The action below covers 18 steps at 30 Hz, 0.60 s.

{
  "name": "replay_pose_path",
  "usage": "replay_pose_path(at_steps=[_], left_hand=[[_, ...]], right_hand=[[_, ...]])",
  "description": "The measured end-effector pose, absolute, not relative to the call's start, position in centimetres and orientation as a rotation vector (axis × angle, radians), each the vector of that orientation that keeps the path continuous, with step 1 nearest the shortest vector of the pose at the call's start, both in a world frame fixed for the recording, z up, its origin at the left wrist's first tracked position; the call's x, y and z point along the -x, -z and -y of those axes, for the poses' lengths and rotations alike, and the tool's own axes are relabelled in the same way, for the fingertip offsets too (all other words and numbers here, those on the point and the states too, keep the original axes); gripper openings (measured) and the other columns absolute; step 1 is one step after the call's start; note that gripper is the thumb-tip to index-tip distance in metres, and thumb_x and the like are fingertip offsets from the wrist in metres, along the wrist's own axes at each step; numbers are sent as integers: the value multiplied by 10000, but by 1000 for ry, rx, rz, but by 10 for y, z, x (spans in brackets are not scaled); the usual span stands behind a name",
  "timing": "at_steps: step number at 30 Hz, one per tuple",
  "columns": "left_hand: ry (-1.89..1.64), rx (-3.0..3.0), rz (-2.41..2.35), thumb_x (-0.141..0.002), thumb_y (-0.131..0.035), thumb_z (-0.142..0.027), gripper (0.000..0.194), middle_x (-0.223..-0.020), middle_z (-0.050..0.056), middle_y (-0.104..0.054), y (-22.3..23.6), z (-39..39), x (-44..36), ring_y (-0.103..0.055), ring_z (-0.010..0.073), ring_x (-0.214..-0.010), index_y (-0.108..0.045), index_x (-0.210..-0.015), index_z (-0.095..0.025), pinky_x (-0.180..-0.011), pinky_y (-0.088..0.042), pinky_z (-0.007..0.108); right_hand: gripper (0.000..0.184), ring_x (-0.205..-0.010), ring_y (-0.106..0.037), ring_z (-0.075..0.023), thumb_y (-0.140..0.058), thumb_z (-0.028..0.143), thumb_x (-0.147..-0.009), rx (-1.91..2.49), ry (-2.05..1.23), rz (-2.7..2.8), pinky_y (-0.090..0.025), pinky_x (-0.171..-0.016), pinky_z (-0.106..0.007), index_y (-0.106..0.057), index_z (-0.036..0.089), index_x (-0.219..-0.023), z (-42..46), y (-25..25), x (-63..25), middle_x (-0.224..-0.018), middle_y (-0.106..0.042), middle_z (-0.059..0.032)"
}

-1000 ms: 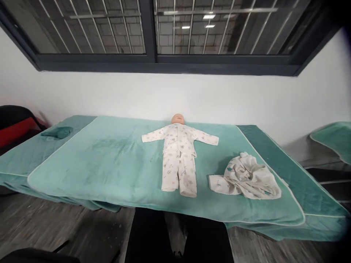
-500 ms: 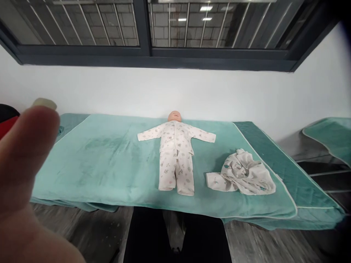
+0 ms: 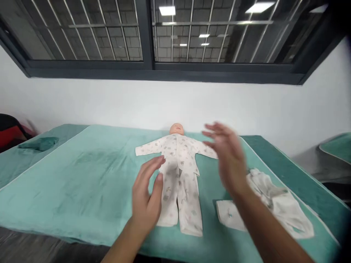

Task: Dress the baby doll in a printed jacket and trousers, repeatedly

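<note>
Left hand: one, bare, raised over the near half of the bed, in front of part of the trousers. Fingers curved and close together, thumb well parted from them; grasp holds nothing.

Right hand: one, bare, blurred, raised farther out, beside the doll and overlapping the right-hand sleeve end of the shirt in view. Fingers loosely spread and extended, nothing seen in them; whether they touch the sleeve cannot be told.

Floor: dark grey, a strip at lower left.

Green blanket: plush, pale-edged, spread over the bed.

Bundled garment: white with green marks, crumpled, right of the trousers, partly behind the right forearm.

Trousers: white, small print, legs laid straight towards the near edge, slightly apart.

Shirt: same white print, sleeves stretched out to both sides, hem over the trousers' waist.

Doll: lying face up mid-bed — bald head just above the shirt collar, near the wall.

Bed: darker green cover showing at both ends — an oval hollow at the left one.

Black-and-red object: far left, partly in view.

Wall: white, behind the bed.

Window: dark frame, metal bars and blocks beyond the glass.
</note>
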<state>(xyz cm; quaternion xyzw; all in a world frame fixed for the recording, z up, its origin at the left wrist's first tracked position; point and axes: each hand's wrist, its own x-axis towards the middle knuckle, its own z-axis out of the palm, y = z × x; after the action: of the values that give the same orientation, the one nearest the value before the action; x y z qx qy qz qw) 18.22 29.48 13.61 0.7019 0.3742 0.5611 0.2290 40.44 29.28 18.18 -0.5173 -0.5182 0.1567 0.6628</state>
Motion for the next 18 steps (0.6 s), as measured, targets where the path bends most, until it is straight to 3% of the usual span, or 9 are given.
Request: replay_pose_path(at_steps=[5, 9, 14, 18], left_hand=[[-1442, -1987, -1082, -965, -420, -237, 297, -1216, 40, -669, -96, -419, -230, -601, 194, -1174, -662, -1136, -257, -1038, -476, 364], [-1247, -1931, -1098, -892, -445, -149, 333, -1208, 29, -695, -79, -497, -268, -620, 194, -1155, -684, -1100, -249, -1037, -478, 374], [-1165, -1993, -1099, -887, -434, -131, 377, -1223, 35, -690, -61, -530, -291, -595, 200, -1184, -690, -1140, -245, -1076, -445, 399], [-1138, -2061, -1007, -953, -374, -180, 406, -1286, 12, -658, -57, -527, -288, -560, 176, -1233, -653, -1230, -282, -1092, -427, 368]], right_hand=[[336, -1000, -622, -203, -495, 366, -887, 1377, -422, 1095, -509, -821, -340, -584, 234, -1182, -413, -113, -404, -1204, -646, -77], [288, -846, -604, -207, -515, 434, -839, 1614, -373, 1198, -458, -777, -340, -601, 221, -1012, -473, -72, -412, -961, -657, -48], [372, -758, -586, -193, -603, 609, -778, 1750, -491, 1282, -395, -683, -300, -525, 256, -860, -489, -62, -420, -800, -630, 21], [290, -766, -571, -195, -546, 536, -843, 1847, -447, 1338, -348, -666, -294, -516, 250, -808, -495, -67, -419, -808, -645, 6]])
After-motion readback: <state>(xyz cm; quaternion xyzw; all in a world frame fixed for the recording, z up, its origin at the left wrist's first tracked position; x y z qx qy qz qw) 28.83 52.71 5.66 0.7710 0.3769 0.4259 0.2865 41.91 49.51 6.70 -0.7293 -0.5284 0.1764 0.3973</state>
